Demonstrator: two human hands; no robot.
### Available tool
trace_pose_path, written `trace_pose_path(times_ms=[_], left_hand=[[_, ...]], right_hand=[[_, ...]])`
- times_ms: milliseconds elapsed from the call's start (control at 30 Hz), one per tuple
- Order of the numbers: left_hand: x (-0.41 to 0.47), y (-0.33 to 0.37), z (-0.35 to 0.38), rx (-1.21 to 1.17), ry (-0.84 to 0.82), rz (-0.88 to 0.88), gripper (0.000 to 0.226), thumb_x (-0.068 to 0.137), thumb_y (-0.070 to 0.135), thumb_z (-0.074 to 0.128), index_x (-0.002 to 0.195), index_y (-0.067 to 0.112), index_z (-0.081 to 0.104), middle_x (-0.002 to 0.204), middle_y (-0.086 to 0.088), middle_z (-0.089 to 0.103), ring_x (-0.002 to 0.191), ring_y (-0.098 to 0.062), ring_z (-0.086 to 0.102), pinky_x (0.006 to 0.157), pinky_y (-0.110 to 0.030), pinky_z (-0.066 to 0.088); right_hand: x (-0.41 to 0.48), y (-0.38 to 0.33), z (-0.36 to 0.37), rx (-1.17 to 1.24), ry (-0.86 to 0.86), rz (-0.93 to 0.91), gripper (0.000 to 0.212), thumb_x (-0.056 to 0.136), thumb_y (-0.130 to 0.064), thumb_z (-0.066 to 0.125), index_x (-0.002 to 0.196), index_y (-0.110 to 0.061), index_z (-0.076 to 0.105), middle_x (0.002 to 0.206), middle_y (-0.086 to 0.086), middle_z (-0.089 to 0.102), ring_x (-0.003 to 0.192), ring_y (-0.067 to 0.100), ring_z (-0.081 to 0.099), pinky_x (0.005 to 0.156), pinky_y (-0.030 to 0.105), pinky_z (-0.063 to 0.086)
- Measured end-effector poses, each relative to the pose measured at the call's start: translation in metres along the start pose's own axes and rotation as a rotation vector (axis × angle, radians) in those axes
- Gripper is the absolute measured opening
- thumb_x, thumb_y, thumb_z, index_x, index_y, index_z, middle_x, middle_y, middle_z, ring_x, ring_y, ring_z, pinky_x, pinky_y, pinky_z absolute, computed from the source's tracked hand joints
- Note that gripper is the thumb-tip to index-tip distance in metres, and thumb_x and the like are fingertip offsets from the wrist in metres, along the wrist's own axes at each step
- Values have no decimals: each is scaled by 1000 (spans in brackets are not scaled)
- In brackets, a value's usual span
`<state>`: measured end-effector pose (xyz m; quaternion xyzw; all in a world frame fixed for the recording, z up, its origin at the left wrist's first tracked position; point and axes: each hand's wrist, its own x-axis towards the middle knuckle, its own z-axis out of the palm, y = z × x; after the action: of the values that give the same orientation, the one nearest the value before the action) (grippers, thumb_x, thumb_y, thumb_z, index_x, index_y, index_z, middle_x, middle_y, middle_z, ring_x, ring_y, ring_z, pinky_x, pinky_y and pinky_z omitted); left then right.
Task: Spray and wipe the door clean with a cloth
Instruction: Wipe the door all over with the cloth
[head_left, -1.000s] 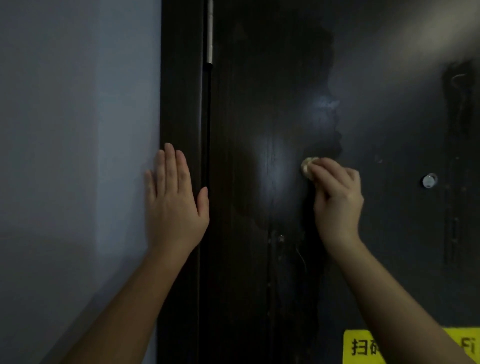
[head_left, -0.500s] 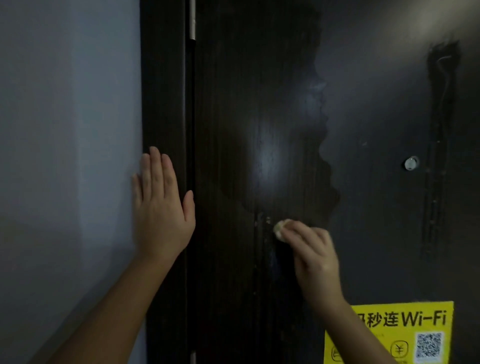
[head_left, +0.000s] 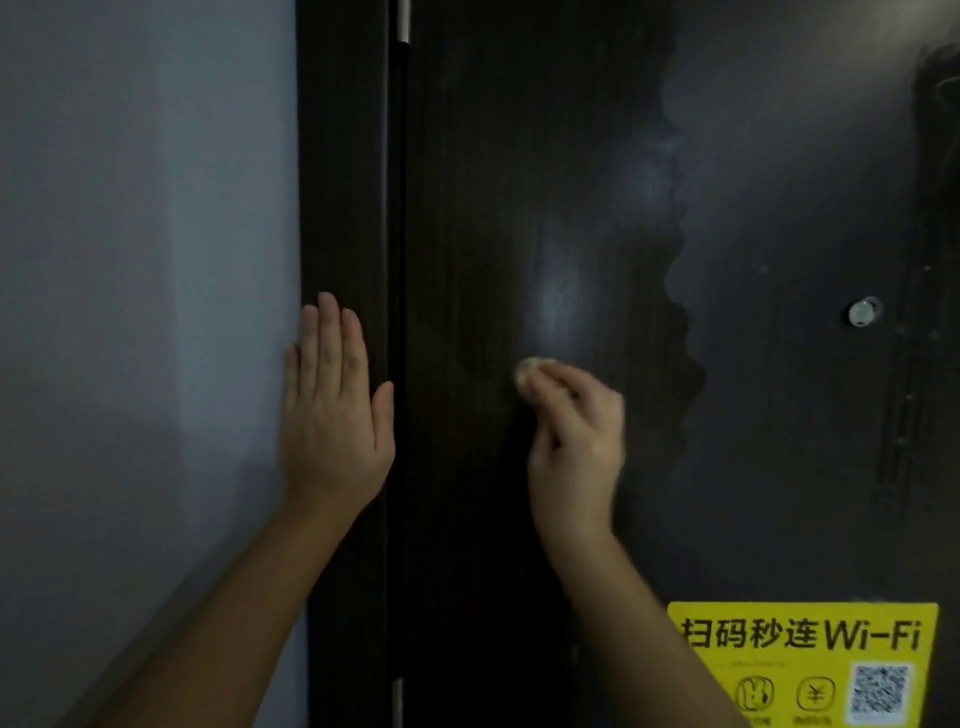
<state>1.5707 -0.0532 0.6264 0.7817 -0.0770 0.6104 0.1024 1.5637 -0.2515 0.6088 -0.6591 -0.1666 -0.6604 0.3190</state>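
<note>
Dark door (head_left: 519, 208) — right hand (head_left: 576, 447) pinches pale cloth (head_left: 527, 370) against it.

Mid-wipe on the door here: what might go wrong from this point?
1. The left hand lies flat on the door frame, thumb beside the hinge gap; if the door swings, it may get pinched.
2. The right hand pinches only a small wad of cloth; wiping lower could wet or lift the yellow Wi-Fi sticker.
</note>
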Motion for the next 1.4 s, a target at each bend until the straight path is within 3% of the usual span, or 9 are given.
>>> trace_pose_path(times_ms=[133, 267, 500, 667, 833, 1000, 1200, 1300, 1400], left_hand=[[-1, -7, 0, -98, 55, 56, 56, 100, 24, 27, 149, 3, 10, 159, -12, 6, 148, -25, 3, 121, -40, 5], [-1, -12, 3, -151, 126, 92, 51, 101, 18, 29, 148, 4, 17, 157, -11, 13, 148, -25, 9, 120, -44, 10], [0, -14, 5, -138, 108, 97, 51, 102, 22, 26, 148, 6, 12, 157, -10, 12, 147, -25, 8, 118, -51, 12], [0, -15, 6, -125, 110, 86, 50, 102, 23, 23, 148, 5, 14, 157, -11, 15, 147, -24, 9, 119, -48, 10], [-6, -14, 4, -59, 88, 63, 51, 101, 21, 28, 148, 8, 14, 157, -9, 14, 148, -22, 7, 119, -48, 10], [-31, -6, 7, -56, 45, -3, 54, 100, 28, 27, 149, 8, 15, 158, -10, 13, 148, -21, 6, 117, -51, 13], [-53, -1, 13, 20, -20, -28, 63, 96, 34, 30, 150, 9, 7, 159, -9, 6, 148, -18, -2, 118, -48, 8], [-56, 0, 15, 21, -15, -35, 63, 97, 33, 30, 150, 8, 8, 158, -10, 7, 148, -19, -1, 118, -49, 10], [-56, 2, 15, 0, -8, -47, 62, 97, 33, 30, 150, 8, 9, 158, -10, 7, 148, -19, -1, 117, -51, 11]], right_hand=[[-48, -15, 10, -14, -267, -221, 35, 87, -6, 50, 115, -10, 69, 121, 5, 63, 104, 17, 51, 88, 28, 49], [14, -26, 21, -24, -103, -115, 36, 84, -3, 51, 113, -10, 71, 117, 5, 65, 100, 20, 53, 88, 21, 41], [-15, -55, 34, -39, -330, -244, 40, 78, 1, 69, 115, -14, 68, 121, -1, 64, 99, 16, 54, 82, 26, 51], [47, -68, 48, -28, -165, -147, 33, 81, 0, 63, 111, -11, 70, 117, 2, 66, 100, 19, 55, 84, 23, 45], [-41, -44, 28, -62, -388, -279, 44, 78, -1, 67, 118, -19, 66, 127, -7, 60, 98, 15, 55, 80, 25, 48], [-6, -9, 17, -22, -126, -75, 36, 85, -4, 48, 111, -9, 71, 119, 3, 66, 95, 18, 50, 88, 15, 37], [-84, 9, -10, -65, -263, -142, 39, 86, -4, 52, 120, -15, 66, 130, -6, 57, 102, 16, 51, 90, 21, 41], [-49, 40, -30, -144, -53, -5, 48, 74, 18, 64, 113, -9, 70, 121, 0, 62, 103, 21, 53, 92, 21, 40], [-16, 45, -32, -121, 136, 132, 40, 80, 12, 59, 113, -7, 69, 120, 5, 63, 106, 26, 54, 94, 26, 43]])
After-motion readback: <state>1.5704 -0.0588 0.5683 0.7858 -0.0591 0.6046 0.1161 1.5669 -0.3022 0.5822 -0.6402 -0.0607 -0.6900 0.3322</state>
